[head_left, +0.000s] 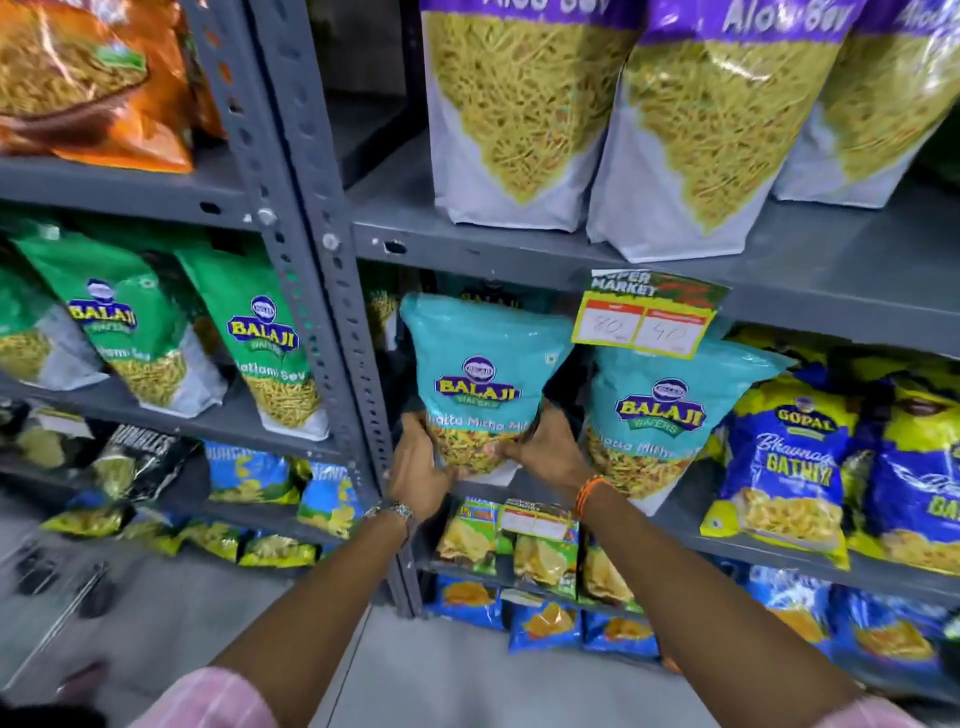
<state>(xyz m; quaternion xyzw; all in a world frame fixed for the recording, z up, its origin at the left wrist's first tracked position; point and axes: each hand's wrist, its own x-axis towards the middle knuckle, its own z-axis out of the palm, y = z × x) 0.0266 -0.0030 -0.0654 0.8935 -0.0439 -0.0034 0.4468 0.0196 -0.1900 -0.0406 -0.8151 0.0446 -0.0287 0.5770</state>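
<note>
A turquoise Balaji snack pouch (480, 364) stands upright at the left end of a grey metal shelf (727, 540). My left hand (418, 470) grips its lower left corner, and my right hand (550, 449) grips its lower right side. A second turquoise Balaji pouch (670, 410) stands just to the right, partly behind my right hand. More turquoise pouches sit in the dark behind the one I hold.
Blue and yellow Gopal packets (789, 462) fill the shelf to the right. A price tag (649, 317) hangs from the shelf above, which carries purple-topped sev pouches (519, 114). A slotted grey upright (317, 291) separates the left bay with green Balaji pouches (260, 338). Small packets (545, 551) lie below.
</note>
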